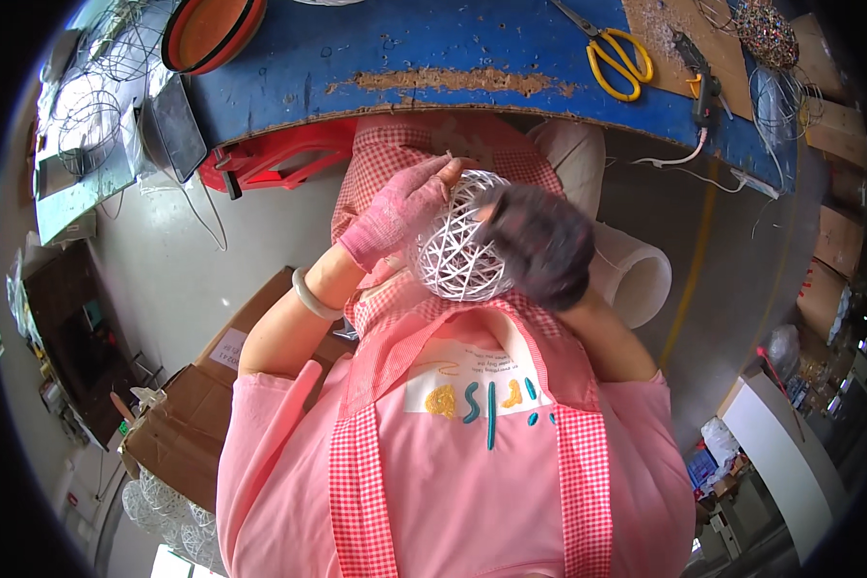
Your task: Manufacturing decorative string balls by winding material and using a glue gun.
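Observation:
A white ball woven from thin strips is held over my lap, in front of my chest. My left hand, in a pink fingerless glove, grips the ball's left and upper side, its fingertips near the top. Against the right side of the ball is my right hand, in a dark glove with a bare fingertip showing. Motion smears this hand, and its fingers cannot be made out clearly. A pink checked apron covers my front.
On the worn blue table lie yellow-handled scissors, a corded glue gun and a round orange-brown tray. Under its edge is a red plastic stool. A cardboard box stands at my left, near more white woven balls.

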The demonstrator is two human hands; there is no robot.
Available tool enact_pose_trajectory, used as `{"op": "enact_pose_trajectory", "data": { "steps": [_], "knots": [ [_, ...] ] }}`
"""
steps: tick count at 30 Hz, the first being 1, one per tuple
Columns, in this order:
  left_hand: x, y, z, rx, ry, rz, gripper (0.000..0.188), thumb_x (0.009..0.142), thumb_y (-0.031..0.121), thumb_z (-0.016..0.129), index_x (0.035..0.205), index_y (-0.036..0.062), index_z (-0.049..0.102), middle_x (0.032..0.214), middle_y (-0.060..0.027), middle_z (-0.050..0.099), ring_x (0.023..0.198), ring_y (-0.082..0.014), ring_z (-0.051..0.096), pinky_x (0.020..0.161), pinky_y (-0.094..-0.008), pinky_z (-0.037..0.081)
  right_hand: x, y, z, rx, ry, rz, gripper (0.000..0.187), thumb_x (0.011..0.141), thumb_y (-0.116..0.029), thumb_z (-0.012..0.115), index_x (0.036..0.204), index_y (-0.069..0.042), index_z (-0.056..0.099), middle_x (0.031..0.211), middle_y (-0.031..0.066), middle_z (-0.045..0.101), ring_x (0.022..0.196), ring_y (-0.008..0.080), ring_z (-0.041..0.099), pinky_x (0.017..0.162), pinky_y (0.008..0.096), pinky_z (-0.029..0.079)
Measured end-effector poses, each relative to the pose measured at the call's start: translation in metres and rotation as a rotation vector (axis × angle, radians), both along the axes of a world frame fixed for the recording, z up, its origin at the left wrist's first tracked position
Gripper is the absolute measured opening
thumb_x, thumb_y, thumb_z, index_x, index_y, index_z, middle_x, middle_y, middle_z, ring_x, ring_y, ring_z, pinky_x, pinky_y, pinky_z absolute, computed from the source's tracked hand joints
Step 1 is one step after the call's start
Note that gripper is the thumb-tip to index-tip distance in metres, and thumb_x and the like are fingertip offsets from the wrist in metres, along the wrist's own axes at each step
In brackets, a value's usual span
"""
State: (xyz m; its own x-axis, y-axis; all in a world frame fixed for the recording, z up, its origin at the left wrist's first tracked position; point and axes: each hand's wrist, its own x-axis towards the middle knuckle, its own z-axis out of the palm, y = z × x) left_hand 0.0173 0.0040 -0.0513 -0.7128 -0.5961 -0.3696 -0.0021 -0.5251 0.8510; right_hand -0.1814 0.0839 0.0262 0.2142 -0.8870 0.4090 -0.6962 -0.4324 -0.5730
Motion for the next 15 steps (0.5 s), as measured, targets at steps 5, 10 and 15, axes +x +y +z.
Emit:
{"op": "enact_pose_trajectory", "data": {
  "steps": [5, 10, 15],
  "knots": [
    [-0.004, -0.001, 0.008, -0.177, -0.098, -0.019, 0.053, 0.101, 0.032, 0.051, 0.134, -0.0091, 0.047, 0.117, -0.0132, 0.062, 0.111, -0.0189, 0.055, 0.098, -0.0295, 0.042, -0.024, -0.061, -0.007, 0.087, -0.123, -0.169, 0.012, 0.092, -0.015, 0.062, 0.088, -0.005, 0.068, 0.081, 0.0097, 0.069, 0.075, 0.0204, 0.069, 0.066, 0.0315, 0.053],
    [-0.002, 0.002, 0.021, -0.132, -0.015, -0.013, 0.051, 0.102, 0.031, 0.048, 0.135, -0.0070, 0.048, 0.116, -0.0111, 0.061, 0.109, -0.0160, 0.055, 0.096, -0.0273, 0.042, -0.024, -0.066, -0.043, 0.258, 0.250, -0.055, 0.016, 0.091, -0.014, 0.055, 0.100, -0.008, 0.067, 0.095, 0.0116, 0.068, 0.084, 0.0263, 0.067, 0.069, 0.0347, 0.054],
    [-0.002, -0.005, 0.043, -0.003, 0.044, 0.162, 0.058, 0.100, 0.049, 0.048, 0.134, 0.0017, 0.048, 0.119, -0.0065, 0.060, 0.109, -0.0146, 0.057, 0.096, -0.0274, 0.045, -0.019, -0.054, -0.054, 0.369, 0.336, 0.043, 0.018, 0.091, -0.019, 0.054, 0.101, -0.010, 0.066, 0.100, 0.0102, 0.067, 0.088, 0.0275, 0.066, 0.073, 0.0397, 0.055]
  ]
}}
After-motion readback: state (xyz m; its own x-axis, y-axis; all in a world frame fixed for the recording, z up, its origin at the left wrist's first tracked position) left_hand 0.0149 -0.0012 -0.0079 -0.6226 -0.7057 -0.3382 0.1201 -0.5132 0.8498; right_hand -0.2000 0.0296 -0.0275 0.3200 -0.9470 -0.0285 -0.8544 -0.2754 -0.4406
